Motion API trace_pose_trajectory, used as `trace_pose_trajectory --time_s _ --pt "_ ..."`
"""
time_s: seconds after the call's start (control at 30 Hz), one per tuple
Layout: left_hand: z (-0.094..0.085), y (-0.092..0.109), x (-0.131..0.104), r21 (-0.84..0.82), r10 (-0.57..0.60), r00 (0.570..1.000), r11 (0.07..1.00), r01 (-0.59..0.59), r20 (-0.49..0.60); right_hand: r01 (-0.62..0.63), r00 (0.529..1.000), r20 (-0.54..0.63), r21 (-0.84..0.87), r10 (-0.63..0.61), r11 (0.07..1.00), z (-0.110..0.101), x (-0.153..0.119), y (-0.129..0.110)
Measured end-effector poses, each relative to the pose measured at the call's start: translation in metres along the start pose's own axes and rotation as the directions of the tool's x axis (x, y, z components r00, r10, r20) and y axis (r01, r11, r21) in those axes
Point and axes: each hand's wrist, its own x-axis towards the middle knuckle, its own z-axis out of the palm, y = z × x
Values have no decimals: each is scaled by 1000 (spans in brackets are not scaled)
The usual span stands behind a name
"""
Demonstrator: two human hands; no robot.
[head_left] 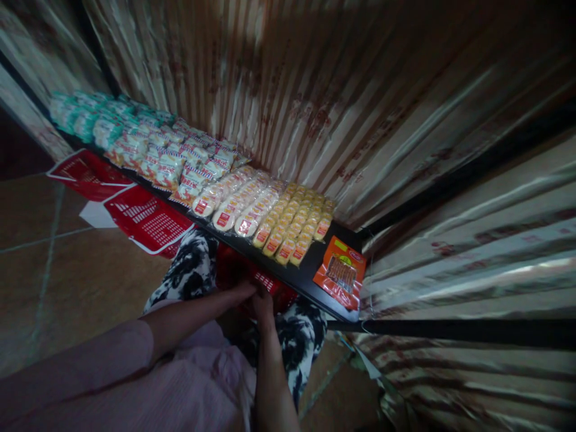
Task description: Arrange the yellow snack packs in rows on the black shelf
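Note:
My left hand (243,291) and my right hand (261,300) are close together over a red basket (265,279) between my knees, just below the shelf's front edge. Shadow hides their fingers, so I cannot make out whether they hold anything. On the black shelf (302,277) above them lie rows of small yellow-wrapped snack packs (286,251). An orange flat packet (342,273) with brown sticks pictured on it lies alone at the right end.
Round white-wrapped snacks (224,219), blue-and-white bags (164,165) and green bags (108,130) fill the shelf leftward. Two more red baskets, a nearer one (150,219) and a farther one (85,174), stand below its front edge. Pleated sheeting (288,90) hangs behind, with a dark bar (450,327) at right.

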Motion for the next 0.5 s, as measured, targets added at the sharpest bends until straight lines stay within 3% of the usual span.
trace_pose_trajectory --time_s 0.07,0.13,0.2,0.3,0.5 --pt "-5 5 -6 -28 -34 998 999 33 -61 -9 999 -39 224 18 975 3 -5 2" --pt "-9 12 -13 -60 -51 995 997 46 -90 -20 993 -96 456 71 890 5 -10 4" --pt "-11 20 -20 -92 -55 994 995 47 -92 -20 981 -143 586 128 810 7 -15 5" --pt "-10 30 -29 -131 -50 996 991 40 -74 6 968 -195 643 156 766 9 -21 5" --pt "-6 39 -37 -154 -49 998 987 41 -48 5 966 -204 635 162 772 3 -35 0"
